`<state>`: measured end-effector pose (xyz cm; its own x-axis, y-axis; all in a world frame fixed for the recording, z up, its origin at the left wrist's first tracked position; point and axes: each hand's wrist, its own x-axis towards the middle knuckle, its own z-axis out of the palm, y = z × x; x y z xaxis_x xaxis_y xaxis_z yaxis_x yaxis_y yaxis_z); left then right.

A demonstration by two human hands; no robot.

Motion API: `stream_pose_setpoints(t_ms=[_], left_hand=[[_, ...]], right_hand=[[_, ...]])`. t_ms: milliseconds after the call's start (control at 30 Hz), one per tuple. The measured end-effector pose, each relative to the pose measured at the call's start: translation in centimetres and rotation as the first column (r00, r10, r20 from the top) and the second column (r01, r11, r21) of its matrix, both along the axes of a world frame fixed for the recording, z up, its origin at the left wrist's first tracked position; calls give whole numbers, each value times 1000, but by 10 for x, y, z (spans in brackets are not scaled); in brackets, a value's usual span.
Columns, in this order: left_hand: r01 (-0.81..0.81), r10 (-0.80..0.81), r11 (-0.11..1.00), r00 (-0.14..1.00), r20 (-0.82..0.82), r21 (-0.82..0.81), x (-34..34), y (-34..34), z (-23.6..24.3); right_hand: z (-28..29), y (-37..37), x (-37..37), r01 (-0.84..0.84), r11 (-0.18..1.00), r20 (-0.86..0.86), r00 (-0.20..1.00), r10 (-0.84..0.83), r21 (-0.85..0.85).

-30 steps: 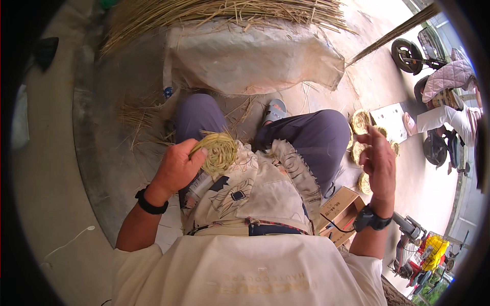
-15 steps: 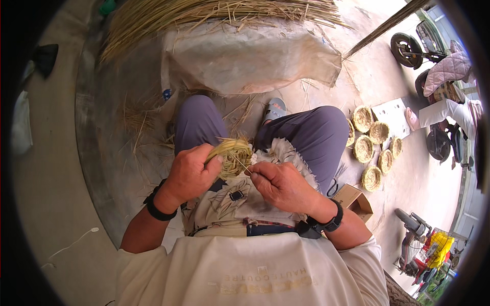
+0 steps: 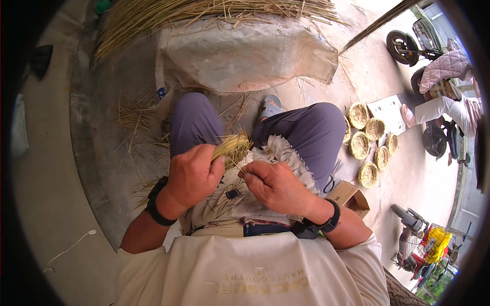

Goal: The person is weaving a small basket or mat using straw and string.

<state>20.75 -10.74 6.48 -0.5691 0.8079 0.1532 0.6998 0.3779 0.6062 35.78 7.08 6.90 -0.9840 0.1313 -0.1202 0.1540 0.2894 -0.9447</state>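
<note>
My left hand [image 3: 196, 176] is closed on a small woven straw piece [image 3: 232, 147] over my lap, gripping its left edge; the piece is tilted, with loose green-yellow ends along the top. My right hand [image 3: 270, 186], just below and right of it, pinches a thin pale strand [image 3: 236, 166] that runs up into the weave; whether it is straw or a tool I cannot tell. A patterned cloth apron [image 3: 280, 150] lies on my lap beneath both hands.
Several straw baskets [image 3: 360, 145] lie on my right, near scissors [image 3: 329, 186], a cardboard box [image 3: 360, 199] and two-wheelers [image 3: 406, 247]. A person in pale trousers [image 3: 441, 109] is at the far right. Long straw [image 3: 219, 10] lies over a plastic sheet [image 3: 245, 53] ahead.
My right hand has come down from the right to the woven piece and now pinches a strand at it. The piece has tilted more edge-on in my left hand.
</note>
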Motion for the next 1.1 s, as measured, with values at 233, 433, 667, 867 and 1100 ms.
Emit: stream_pose_setpoints(t_ms=[233,433,667,867,1100], left_hand=[[66,-67,997,998,-22,-48,11,1,1],[14,-23,997,993,-112,-77,-16,-4,-3],[161,-163,987,978,-127,-26,2,2,-2],[267,-279,959,948,-153,-93,6,2,3],[358,-370,929,909,-194,-97,14,12,8]], right_hand=[[-7,-1,-23,11,997,70,998,-6,-71],[12,11,-9,-144,986,176,972,157,-84],[5,9,-19,-94,995,101,990,98,-45],[22,36,-38,25,999,-17,1000,-24,39],[-22,36,-66,-162,965,41,987,157,206]])
